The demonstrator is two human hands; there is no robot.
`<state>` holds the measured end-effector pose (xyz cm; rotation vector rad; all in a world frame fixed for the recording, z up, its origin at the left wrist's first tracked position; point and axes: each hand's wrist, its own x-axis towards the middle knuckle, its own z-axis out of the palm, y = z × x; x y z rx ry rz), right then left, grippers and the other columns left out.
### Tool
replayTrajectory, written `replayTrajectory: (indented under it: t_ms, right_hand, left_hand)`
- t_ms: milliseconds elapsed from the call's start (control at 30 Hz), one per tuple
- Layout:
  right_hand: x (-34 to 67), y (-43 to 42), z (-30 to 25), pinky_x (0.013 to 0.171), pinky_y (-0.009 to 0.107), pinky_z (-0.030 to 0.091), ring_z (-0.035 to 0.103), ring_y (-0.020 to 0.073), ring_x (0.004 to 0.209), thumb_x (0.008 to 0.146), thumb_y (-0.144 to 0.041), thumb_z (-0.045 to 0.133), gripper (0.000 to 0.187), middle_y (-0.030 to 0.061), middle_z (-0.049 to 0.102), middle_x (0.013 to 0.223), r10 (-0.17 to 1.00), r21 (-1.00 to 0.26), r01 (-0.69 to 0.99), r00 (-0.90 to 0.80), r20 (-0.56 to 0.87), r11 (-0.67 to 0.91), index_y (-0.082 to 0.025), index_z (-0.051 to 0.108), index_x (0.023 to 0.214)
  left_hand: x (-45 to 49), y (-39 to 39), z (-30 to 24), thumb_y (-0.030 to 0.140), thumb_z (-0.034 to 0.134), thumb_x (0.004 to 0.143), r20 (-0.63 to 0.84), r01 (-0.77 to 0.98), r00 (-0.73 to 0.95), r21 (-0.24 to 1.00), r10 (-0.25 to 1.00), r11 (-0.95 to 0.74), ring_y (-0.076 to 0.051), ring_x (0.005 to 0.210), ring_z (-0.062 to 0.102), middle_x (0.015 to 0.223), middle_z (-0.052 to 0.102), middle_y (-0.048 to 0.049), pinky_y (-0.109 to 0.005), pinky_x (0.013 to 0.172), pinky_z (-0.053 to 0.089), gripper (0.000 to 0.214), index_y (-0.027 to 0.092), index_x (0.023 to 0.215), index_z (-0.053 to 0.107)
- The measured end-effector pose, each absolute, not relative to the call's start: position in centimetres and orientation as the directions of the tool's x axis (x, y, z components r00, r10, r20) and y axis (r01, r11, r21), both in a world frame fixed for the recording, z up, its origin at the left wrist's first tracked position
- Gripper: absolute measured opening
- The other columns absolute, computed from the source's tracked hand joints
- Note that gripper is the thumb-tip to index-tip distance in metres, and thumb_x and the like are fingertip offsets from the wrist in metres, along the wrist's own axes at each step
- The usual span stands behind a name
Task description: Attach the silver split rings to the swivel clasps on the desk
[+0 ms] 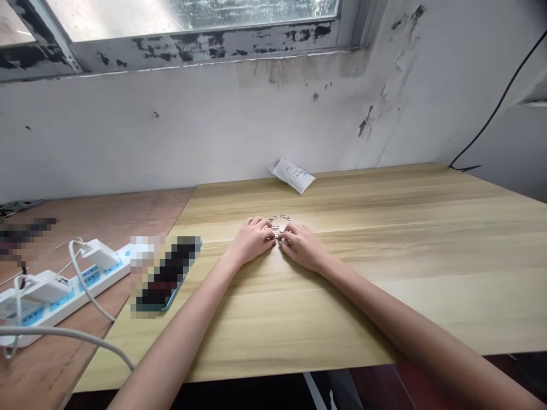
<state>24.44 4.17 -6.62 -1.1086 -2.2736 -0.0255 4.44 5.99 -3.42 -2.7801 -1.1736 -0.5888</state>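
Observation:
Several small silvery metal clasps with rings point(285, 217) lie in a loose cluster on the wooden tabletop point(384, 239). My left hand point(253, 241) rests at the left side of the cluster, its fingers bent around the nearest pieces. From the right, my right hand point(304, 246) curls its fingers and thumb over other clasps. The two hands almost meet at the thumbs. Metal shows between and just beyond the fingertips, while the pieces under the fingers are partly hidden.
A white packet point(294, 175) lies at the table's back edge by the wall. To my left are a phone point(171, 273), blurred out, and a white power strip point(85, 285) with plugged-in chargers. A grey cable point(72, 333) crosses near my left forearm.

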Motion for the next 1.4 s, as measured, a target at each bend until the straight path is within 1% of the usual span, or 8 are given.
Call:
replayTrajectory:
  t_ms: [300,667,833,933,1033,1167,1267,1400]
  right_hand:
    - [23.6,5.0,-6.5,0.082,0.036,0.038,0.056,0.0217,0.084,0.093,-0.021,0.049,0.02,0.0088,0.063,0.089,0.726,-0.18,0.771,-0.454,0.516,0.61,-0.019,0.067,0.083]
    - [23.7,4.6,-6.1,0.087,0.035,0.036,0.058,0.0201,0.087,0.094,-0.02,0.048,0.016,0.0065,0.064,0.09,0.71,-0.25,0.711,-0.473,0.521,0.657,-0.02,0.063,0.087]
    - [23.5,4.8,-6.0,0.086,0.036,0.037,0.059,0.021,0.091,0.093,-0.021,0.05,0.015,0.0074,0.064,0.097,0.704,-0.291,0.678,-0.473,0.53,0.675,-0.02,0.063,0.101]
    - [23.1,4.9,-5.7,0.086,0.037,0.038,0.058,0.0211,0.095,0.093,-0.022,0.052,0.017,0.0072,0.064,0.099,0.695,-0.352,0.619,-0.488,0.528,0.702,-0.021,0.063,0.106]
    - [22.7,5.0,-5.4,0.086,0.037,0.039,0.057,0.0209,0.095,0.093,-0.024,0.053,0.013,0.0066,0.064,0.098,0.693,-0.457,0.523,-0.495,0.524,0.719,-0.022,0.065,0.097]
    - [22.5,4.6,-5.1,0.086,0.038,0.039,0.057,0.0209,0.092,0.093,-0.027,0.054,0.013,0.0064,0.065,0.094,0.703,-0.569,0.414,-0.464,0.54,0.71,-0.021,0.064,0.089]
    - [22.6,3.9,-4.7,0.084,0.037,0.039,0.057,0.0194,0.087,0.094,-0.026,0.052,0.014,0.005,0.065,0.089,0.738,-0.641,0.375,-0.435,0.515,0.669,-0.021,0.061,0.085]
    - [22.7,3.0,-4.3,0.08,0.035,0.041,0.056,0.0176,0.082,0.095,-0.028,0.049,0.015,0.0034,0.064,0.085,0.822,-0.764,0.333,-0.365,0.436,0.553,-0.02,0.058,0.086]
  left_hand:
    - [4.3,5.9,-3.7,0.025,0.053,0.092,0.372,0.701,0.654,0.027,0.658,-0.712,-0.024,0.103,0.055,0.103,0.069,-0.0039,-0.04,0.093,0.041,0.018,0.024,0.087,0.071]
    - [3.2,5.6,-3.7,0.025,0.062,0.084,0.387,0.672,0.512,0.375,0.767,-0.638,-0.021,0.095,0.06,0.095,0.071,-0.0007,-0.039,0.091,0.041,0.01,0.022,0.076,0.067]
    - [2.9,5.2,-3.1,0.026,0.06,0.085,0.386,0.615,0.432,0.535,0.815,-0.579,-0.021,0.097,0.059,0.099,0.069,-0.0035,-0.039,0.091,0.043,0.011,0.021,0.078,0.066]
    - [2.9,4.8,-3.0,0.026,0.059,0.086,0.38,0.567,0.43,0.592,0.819,-0.572,-0.022,0.101,0.058,0.101,0.068,-0.0053,-0.041,0.094,0.043,0.01,0.02,0.082,0.067]
    - [2.9,4.5,-3.1,0.028,0.059,0.087,0.36,0.516,0.399,0.672,0.844,-0.53,-0.023,0.105,0.058,0.103,0.066,-0.0066,-0.041,0.096,0.043,0.012,0.02,0.083,0.068]
    - [2.9,4.1,-3.0,0.034,0.061,0.086,0.259,0.391,0.355,0.832,0.898,-0.395,-0.023,0.107,0.059,0.107,0.062,-0.0083,-0.036,0.086,0.051,0.017,0.02,0.084,0.069]
    - [2.9,3.7,-2.6,0.038,0.062,0.085,0.182,0.321,0.322,0.903,0.929,-0.288,-0.023,0.106,0.059,0.11,0.061,-0.0085,-0.032,0.077,0.054,0.02,0.019,0.083,0.069]
    - [3.2,3.3,-2.1,0.038,0.063,0.084,0.15,0.29,0.301,0.926,0.942,-0.24,-0.022,0.105,0.059,0.109,0.062,-0.008,-0.031,0.079,0.053,0.021,0.018,0.082,0.068]
